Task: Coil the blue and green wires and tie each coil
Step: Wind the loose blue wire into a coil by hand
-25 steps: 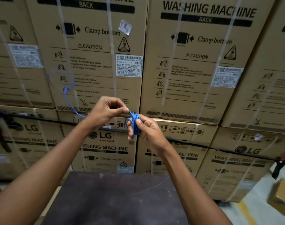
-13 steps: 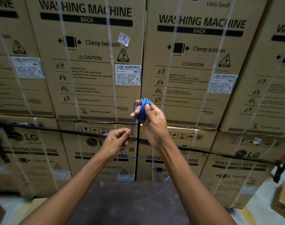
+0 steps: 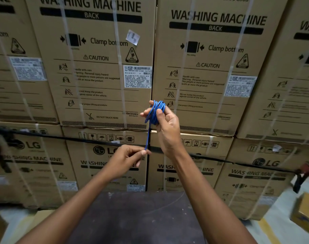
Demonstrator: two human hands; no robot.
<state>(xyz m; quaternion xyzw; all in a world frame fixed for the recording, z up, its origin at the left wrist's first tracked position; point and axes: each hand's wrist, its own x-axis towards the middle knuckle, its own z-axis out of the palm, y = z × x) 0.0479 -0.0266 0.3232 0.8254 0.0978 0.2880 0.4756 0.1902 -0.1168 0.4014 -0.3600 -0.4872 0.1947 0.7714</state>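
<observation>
A small coil of blue wire [image 3: 155, 111] is wound around the fingers of my right hand [image 3: 165, 127], which grips it in front of the stacked boxes, thumb pressed on the loops. One straight strand of the blue wire runs down from the coil to my left hand [image 3: 127, 159], which pinches its lower end between thumb and forefinger just below and left of the right hand. No green wire is in view.
A dark table top [image 3: 141, 219] lies below my arms. A wall of strapped cardboard washing machine boxes [image 3: 104, 71] stands right behind it. A black strap [image 3: 71, 138] crosses the boxes. A small carton [image 3: 307, 213] sits on the floor at the right.
The loose strand that hung down to the table half a second ago is gone; the wire is now short and taut between both hands. My left hand stays low, pinching the end.
</observation>
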